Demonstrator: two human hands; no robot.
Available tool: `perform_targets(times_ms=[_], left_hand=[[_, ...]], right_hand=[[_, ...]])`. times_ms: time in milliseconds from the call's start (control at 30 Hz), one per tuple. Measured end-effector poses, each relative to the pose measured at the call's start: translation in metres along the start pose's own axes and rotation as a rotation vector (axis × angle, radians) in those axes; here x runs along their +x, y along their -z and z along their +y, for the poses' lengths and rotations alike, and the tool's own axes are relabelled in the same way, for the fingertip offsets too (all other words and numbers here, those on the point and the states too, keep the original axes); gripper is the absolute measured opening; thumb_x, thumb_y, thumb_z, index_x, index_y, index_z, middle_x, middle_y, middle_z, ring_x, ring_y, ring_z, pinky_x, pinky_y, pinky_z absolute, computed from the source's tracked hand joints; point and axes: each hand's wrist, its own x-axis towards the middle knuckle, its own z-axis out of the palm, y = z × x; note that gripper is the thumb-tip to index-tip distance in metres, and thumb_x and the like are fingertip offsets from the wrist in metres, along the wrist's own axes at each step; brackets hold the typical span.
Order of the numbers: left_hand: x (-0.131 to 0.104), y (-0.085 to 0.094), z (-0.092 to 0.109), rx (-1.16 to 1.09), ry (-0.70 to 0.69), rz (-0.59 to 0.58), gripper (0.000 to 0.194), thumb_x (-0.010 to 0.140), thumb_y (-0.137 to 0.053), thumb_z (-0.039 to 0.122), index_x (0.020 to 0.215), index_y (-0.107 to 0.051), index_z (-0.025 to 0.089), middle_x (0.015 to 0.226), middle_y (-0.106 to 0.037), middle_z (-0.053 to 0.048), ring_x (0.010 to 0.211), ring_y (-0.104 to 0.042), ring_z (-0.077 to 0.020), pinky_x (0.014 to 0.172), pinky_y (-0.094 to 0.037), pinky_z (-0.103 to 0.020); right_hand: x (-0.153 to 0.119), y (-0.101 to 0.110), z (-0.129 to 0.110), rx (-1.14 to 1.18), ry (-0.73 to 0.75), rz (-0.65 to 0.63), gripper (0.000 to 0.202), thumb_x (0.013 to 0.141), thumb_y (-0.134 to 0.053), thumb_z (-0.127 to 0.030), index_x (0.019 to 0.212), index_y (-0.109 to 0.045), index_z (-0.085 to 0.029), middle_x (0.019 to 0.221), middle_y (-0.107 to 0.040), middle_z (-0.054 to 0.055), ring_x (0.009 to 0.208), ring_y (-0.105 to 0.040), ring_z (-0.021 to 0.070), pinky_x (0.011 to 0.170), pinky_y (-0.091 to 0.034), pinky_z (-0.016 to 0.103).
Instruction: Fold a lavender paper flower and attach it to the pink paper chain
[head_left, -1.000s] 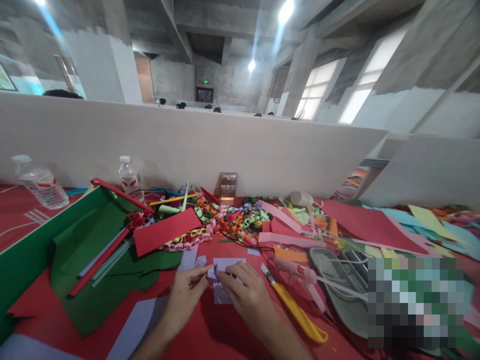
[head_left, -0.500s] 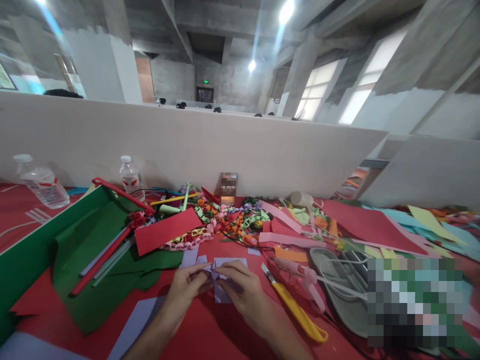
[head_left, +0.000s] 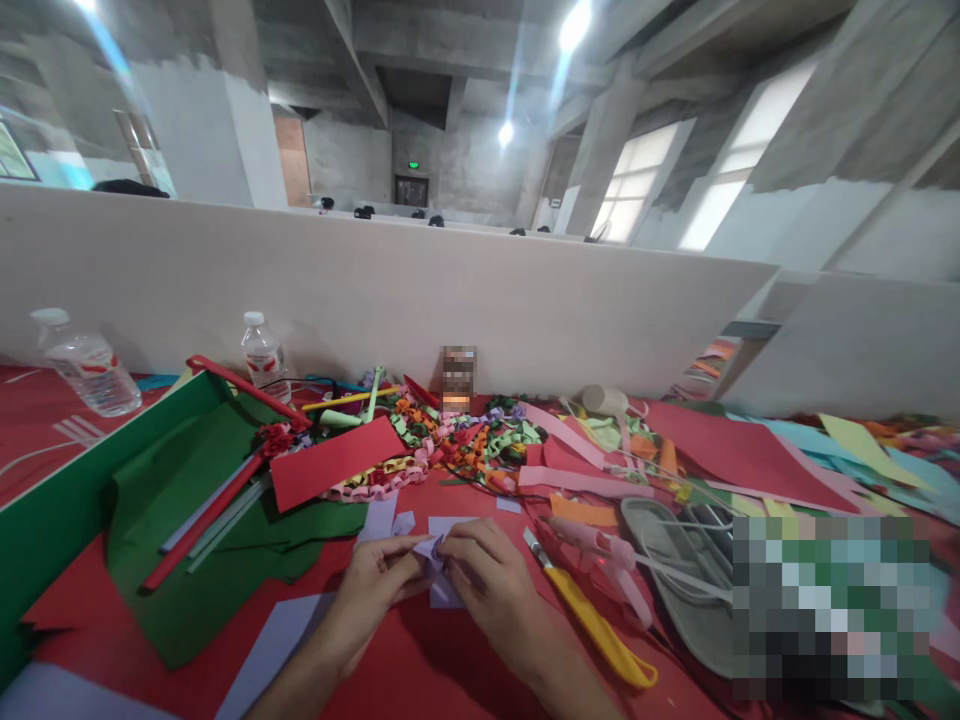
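Observation:
Both hands meet over the red table, pinching a small folded piece of purple paper [head_left: 433, 550] between them. My left hand [head_left: 379, 580] grips its left side with thumb and fingers. The fingers of my right hand [head_left: 491, 575] are closed on the other side and hide part of it. Beneath them lies a flat purple paper square [head_left: 444, 594]. A small purple scrap [head_left: 403, 523] rests just beyond my left fingertips. To the right of my right hand is a yellow utility knife [head_left: 589, 615], its blade pointing away from me.
A pink glue gun [head_left: 600, 550] lies by a grey tray [head_left: 660, 590] on the right. Paper chains [head_left: 450, 440] pile up at the back, before a white partition [head_left: 375, 290]. Green paper [head_left: 172, 540] and a red strip [head_left: 337, 462] are on the left, with water bottles [head_left: 264, 360] behind.
The purple folded paper has turned between my fingers, and a pointed fold now shows. My fingers have shifted slightly around it; the surrounding things stay put.

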Motion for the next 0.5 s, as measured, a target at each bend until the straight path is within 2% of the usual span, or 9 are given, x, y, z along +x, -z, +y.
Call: perform_targets(times_ms=[133, 200, 367, 500], left_hand=[[0.006, 0.005, -0.004, 0.000, -0.069, 0.116, 0.045, 0.062, -0.088, 0.041, 0.098, -0.081, 0.015, 0.100, -0.079, -0.013, 0.097, -0.072, -0.0289, 0.093, -0.057, -0.040], [0.008, 0.008, -0.004, 0.053, -0.113, 0.151, 0.045, 0.064, -0.087, 0.042, 0.101, -0.081, 0.016, 0.105, -0.078, -0.013, 0.103, -0.071, -0.0316, 0.096, -0.055, -0.043], [0.009, 0.009, 0.002, 0.254, -0.248, 0.228, 0.037, 0.071, -0.080, 0.037, 0.102, -0.080, 0.018, 0.110, -0.078, -0.012, 0.106, -0.071, -0.0331, 0.100, -0.052, -0.046], [0.007, 0.006, 0.002, 0.348, -0.333, 0.234, 0.029, 0.073, -0.075, 0.033, 0.099, -0.081, 0.020, 0.107, -0.078, -0.010, 0.103, -0.073, -0.0321, 0.095, -0.057, -0.042]], right_hand=[[0.000, -0.009, -0.005, 0.257, -0.338, 0.084, 0.008, 0.091, -0.059, -0.022, 0.094, -0.066, -0.021, 0.086, -0.068, 0.004, 0.074, -0.062, 0.0181, 0.066, -0.050, 0.026], [0.000, -0.014, -0.007, 0.358, -0.464, 0.088, 0.013, 0.091, -0.061, -0.030, 0.088, -0.067, -0.019, 0.078, -0.066, 0.003, 0.066, -0.059, 0.0162, 0.060, -0.047, 0.024], [0.000, -0.020, -0.011, 0.597, -0.618, 0.054, 0.031, 0.088, -0.065, -0.045, 0.079, -0.069, -0.016, 0.071, -0.065, 0.003, 0.061, -0.056, 0.0151, 0.055, -0.045, 0.023], [0.000, -0.022, -0.007, 0.628, -0.672, 0.065, 0.035, 0.084, -0.068, -0.049, 0.075, -0.070, -0.016, 0.064, -0.062, 0.001, 0.055, -0.053, 0.0135, 0.049, -0.041, 0.022]])
